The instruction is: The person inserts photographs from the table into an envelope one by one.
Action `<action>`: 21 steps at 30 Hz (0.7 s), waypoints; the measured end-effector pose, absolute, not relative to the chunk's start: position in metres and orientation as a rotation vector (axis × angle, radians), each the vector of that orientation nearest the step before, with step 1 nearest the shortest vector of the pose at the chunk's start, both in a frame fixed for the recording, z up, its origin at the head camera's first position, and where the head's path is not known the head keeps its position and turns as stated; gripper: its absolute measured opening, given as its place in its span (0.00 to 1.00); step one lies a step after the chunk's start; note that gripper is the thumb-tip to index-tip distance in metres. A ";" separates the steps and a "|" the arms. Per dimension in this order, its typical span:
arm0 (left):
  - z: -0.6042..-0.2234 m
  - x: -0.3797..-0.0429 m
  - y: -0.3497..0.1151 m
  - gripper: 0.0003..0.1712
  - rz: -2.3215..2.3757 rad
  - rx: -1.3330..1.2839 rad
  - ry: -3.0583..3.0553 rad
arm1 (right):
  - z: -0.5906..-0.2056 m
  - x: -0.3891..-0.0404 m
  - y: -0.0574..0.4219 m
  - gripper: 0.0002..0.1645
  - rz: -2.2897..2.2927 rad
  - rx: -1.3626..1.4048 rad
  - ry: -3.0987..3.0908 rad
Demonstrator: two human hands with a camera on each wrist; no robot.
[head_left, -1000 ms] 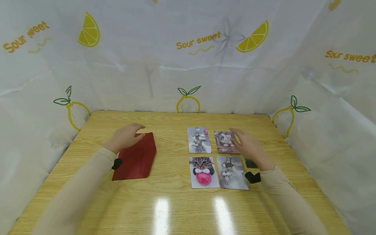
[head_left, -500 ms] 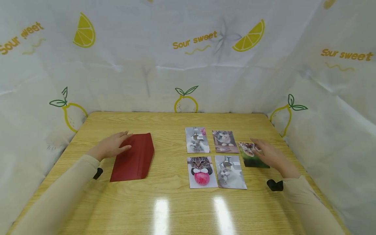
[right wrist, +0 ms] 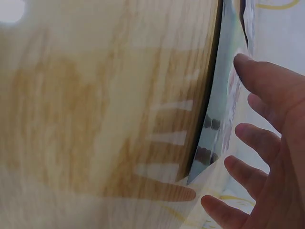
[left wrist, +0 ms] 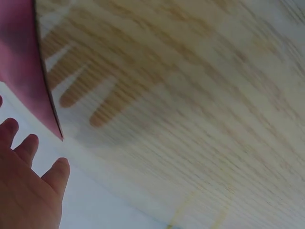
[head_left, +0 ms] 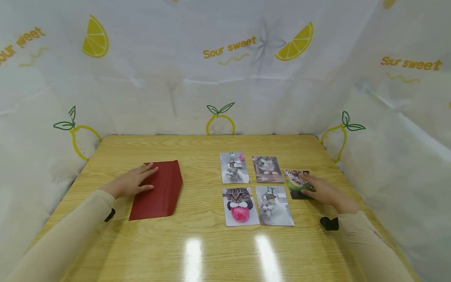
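Observation:
On the left in the head view, a red envelope lies flat with its pointed flap toward the right. My left hand is at its left edge, fingers spread and overlapping it. The left wrist view has the envelope's corner just beyond those fingers. At the right, a tiger photo card lies on the table, and my right hand reaches over its right side with fingers apart. In the right wrist view, the card's glossy face shows edge-on beside the loosely bent fingers.
Left of the tiger card, several cat photo cards lie in two rows: a grey one, a brownish one, one with a pink ball and a white-cat one. A white lemon-print curtain surrounds the wooden table.
My right hand has moved right, from over the brownish cat card to the tiger card, which is now uncovered more. My left hand has shifted left and lower along the envelope. The cards stay put.

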State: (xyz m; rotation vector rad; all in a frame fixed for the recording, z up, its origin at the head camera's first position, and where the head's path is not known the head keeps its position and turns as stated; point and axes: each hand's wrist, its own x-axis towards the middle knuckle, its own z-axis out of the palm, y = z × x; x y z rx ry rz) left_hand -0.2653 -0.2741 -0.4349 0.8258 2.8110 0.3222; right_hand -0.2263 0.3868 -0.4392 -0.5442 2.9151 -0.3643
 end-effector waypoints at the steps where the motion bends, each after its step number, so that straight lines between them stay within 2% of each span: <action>1: -0.436 -0.265 -0.274 0.41 0.317 0.840 2.810 | -0.440 -0.227 0.386 0.39 -0.363 -0.546 2.909; 12: -0.440 -0.265 -0.272 0.42 0.278 0.907 2.726 | -0.438 -0.224 0.384 0.39 -0.334 -0.511 2.878; 21: -0.440 -0.266 -0.271 0.39 0.308 0.884 2.659 | -0.438 -0.223 0.381 0.39 -0.327 -0.500 2.873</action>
